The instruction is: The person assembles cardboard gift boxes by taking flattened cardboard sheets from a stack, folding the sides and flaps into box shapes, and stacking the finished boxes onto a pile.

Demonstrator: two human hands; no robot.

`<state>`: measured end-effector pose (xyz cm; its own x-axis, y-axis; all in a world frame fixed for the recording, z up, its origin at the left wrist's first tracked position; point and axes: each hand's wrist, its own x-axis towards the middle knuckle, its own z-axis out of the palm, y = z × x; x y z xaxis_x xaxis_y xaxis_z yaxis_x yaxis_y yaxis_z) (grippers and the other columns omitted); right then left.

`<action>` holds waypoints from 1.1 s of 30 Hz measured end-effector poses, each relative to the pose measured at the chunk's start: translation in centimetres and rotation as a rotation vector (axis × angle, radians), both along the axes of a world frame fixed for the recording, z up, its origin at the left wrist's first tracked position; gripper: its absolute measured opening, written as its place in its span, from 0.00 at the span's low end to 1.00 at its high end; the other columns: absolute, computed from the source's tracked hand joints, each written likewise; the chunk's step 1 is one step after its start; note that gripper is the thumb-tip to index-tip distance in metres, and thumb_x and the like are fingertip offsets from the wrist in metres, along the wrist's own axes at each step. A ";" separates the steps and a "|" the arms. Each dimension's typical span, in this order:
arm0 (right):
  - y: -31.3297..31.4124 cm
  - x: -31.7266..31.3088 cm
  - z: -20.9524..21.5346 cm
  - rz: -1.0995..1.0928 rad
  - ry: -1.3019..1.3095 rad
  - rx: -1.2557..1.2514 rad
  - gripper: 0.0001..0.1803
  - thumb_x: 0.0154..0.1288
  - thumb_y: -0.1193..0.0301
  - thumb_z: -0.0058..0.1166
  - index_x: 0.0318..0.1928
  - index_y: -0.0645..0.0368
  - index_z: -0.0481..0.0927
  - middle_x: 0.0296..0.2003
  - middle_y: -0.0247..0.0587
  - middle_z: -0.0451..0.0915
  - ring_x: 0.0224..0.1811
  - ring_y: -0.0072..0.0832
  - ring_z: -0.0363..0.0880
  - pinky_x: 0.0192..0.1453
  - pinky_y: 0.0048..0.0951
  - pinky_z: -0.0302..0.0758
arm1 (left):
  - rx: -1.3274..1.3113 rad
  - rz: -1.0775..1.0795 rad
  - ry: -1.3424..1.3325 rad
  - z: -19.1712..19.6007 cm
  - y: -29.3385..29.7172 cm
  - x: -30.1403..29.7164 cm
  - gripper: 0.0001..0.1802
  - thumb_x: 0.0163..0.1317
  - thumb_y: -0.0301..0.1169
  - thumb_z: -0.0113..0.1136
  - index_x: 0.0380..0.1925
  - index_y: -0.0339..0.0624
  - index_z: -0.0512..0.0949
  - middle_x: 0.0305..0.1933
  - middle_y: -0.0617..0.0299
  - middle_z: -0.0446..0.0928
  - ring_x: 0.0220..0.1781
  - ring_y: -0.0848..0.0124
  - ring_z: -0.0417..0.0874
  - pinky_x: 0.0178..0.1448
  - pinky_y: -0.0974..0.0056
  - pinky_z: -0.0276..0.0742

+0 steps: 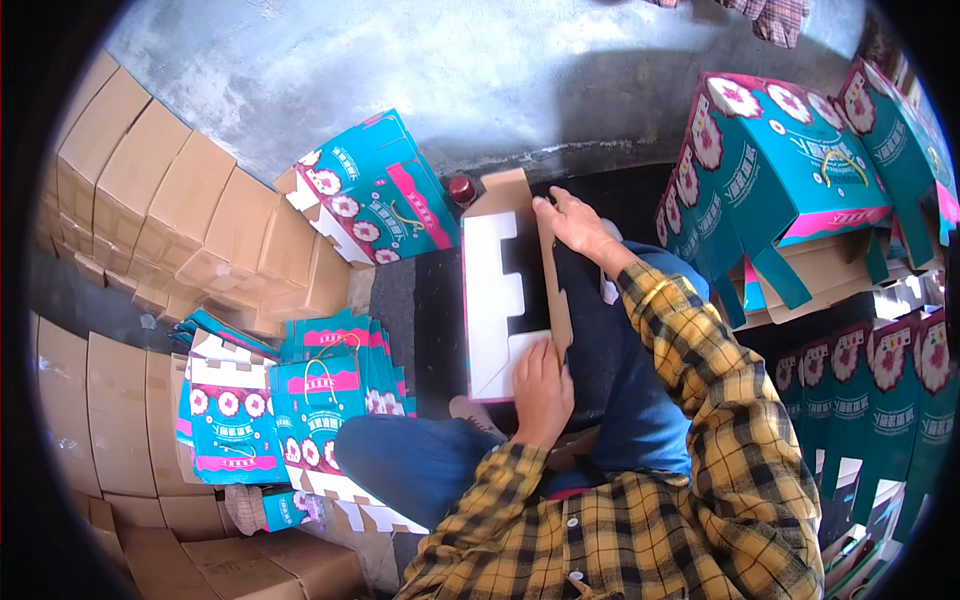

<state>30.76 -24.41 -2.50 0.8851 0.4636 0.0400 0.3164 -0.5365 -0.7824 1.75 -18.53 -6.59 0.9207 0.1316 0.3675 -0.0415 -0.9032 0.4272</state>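
Note:
A partly folded cardboard box (487,290) stands between my knees, with white notched flaps and a brown side panel. My left hand (543,393) is closed on its near end, fingers bent over the flap edge. At the far end, my right hand (583,230) grips the top edge of the brown side panel, its thumb toward the opening. The box's outer faces are mostly hidden from above.
Flat teal-and-pink cartons (320,400) with cord handles lie left of my knee; another stack (375,195) leans farther off. Brown boxes (150,200) line the left. Assembled teal boxes (780,180) stand right, above a row of cartons (870,390). A dark red-lidded jar (461,190) sits near the wall.

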 end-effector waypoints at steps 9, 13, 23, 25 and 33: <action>-2.7 -0.3 1.3 0.313 0.498 0.112 0.58 0.70 0.24 0.22 0.62 0.70 0.79 0.51 0.57 0.85 0.56 0.39 0.84 0.63 0.36 0.76 | 0.132 -0.069 0.079 3.2 13.0 -7.4 0.16 0.65 0.23 0.54 0.52 0.35 0.81 0.57 0.51 0.81 0.63 0.48 0.78 0.68 0.47 0.71; -1.7 -2.1 0.6 0.428 0.439 0.039 0.64 0.65 0.20 0.23 0.59 0.75 0.79 0.53 0.61 0.83 0.56 0.44 0.82 0.60 0.40 0.77 | -0.056 0.096 0.044 1.9 15.1 -7.1 0.13 0.72 0.30 0.55 0.50 0.35 0.80 0.53 0.45 0.82 0.57 0.47 0.81 0.63 0.47 0.73; -1.2 -7.0 -0.4 0.484 -0.400 -0.056 0.52 0.59 0.52 0.69 0.77 0.58 0.56 0.66 0.61 0.71 0.63 0.55 0.76 0.67 0.46 0.72 | 0.045 0.460 -0.161 0.2 13.6 -2.9 0.34 0.69 0.28 0.59 0.74 0.36 0.61 0.77 0.36 0.58 0.77 0.42 0.63 0.77 0.49 0.61; -0.7 -8.0 -0.9 0.437 -0.507 -0.090 0.53 0.57 0.54 0.70 0.77 0.57 0.57 0.67 0.60 0.69 0.64 0.55 0.73 0.68 0.47 0.71 | 0.137 0.438 -0.073 -0.3 12.8 -2.5 0.35 0.69 0.29 0.60 0.74 0.36 0.62 0.78 0.36 0.57 0.79 0.42 0.59 0.79 0.46 0.57; 0.0 -8.7 -1.5 0.640 -0.673 -0.258 0.48 0.50 0.53 0.74 0.71 0.54 0.69 0.72 0.52 0.65 0.76 0.49 0.62 0.78 0.53 0.59 | 0.235 0.326 0.140 -0.3 12.6 -2.7 0.40 0.66 0.43 0.66 0.71 0.32 0.64 0.78 0.39 0.61 0.81 0.45 0.56 0.81 0.42 0.49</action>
